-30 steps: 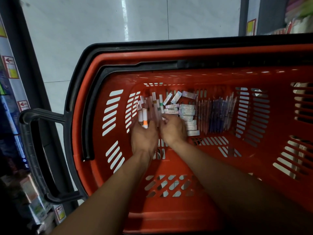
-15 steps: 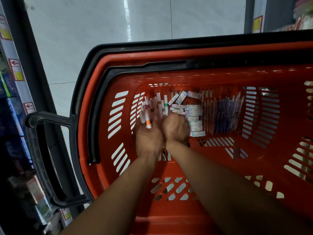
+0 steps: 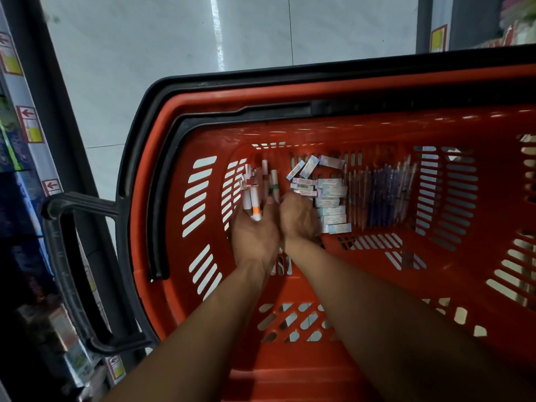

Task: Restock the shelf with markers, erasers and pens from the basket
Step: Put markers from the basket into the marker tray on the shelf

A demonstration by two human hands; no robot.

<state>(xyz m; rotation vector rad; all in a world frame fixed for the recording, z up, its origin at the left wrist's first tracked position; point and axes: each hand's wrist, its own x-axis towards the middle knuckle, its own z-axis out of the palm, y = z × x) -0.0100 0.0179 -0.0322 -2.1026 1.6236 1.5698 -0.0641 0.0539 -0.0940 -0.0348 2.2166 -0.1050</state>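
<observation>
Fingers of left hand and right hand hidden under knuckles. Basket cut off at right edge. Shelf goods at left too dark, blurred.

I am in a shop aisle: my arms reach into a red plastic shopping basket over a pale tiled floor, with a stocked shelf carrying price tags alongside.

basket: I see markers left, erasers middle, pens right
shelf: left of basket
</observation>
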